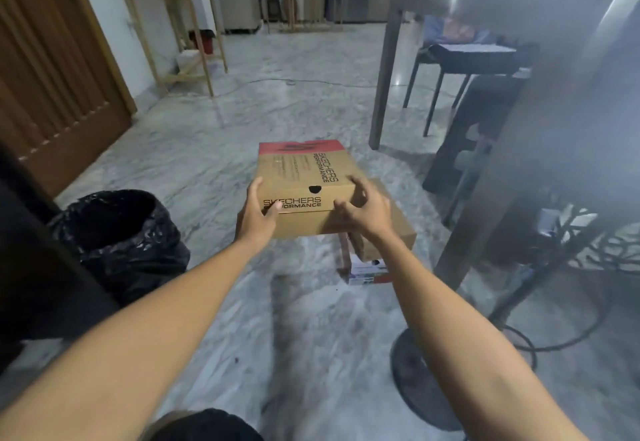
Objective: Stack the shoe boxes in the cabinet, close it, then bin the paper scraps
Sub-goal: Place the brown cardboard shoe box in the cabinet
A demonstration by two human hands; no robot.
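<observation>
lifting the top shoe box off the pile

the step in hand looks like picking up the upper shoe box (299,177) to carry it to the cabinet, which is not in view. to do it well, both palms should press evenly on the two short sides, low enough to catch the base and not just the lid, or the lid may slide up and the box drop. keep it level while it comes off the box below (384,232), which sits skewed and could be dragged along.

from the left: a bin lined with a black bag (117,232) stands on the marble floor (194,163), near the boxes and ready for the paper scraps, none of which i can make out. the left hand (256,219) reaches forward, arm nearly straight, thumb across the near face, its grip clamped on the box's left edge. the box rests tilted on the lower one, well out on the floor. the right hand (363,208) comes in from the right, wrist bent inward, fingers curled over the near right corner; its grip looks pressed on the box, though blur hides how firmly. a counter leg (384,73) stands beyond.
</observation>
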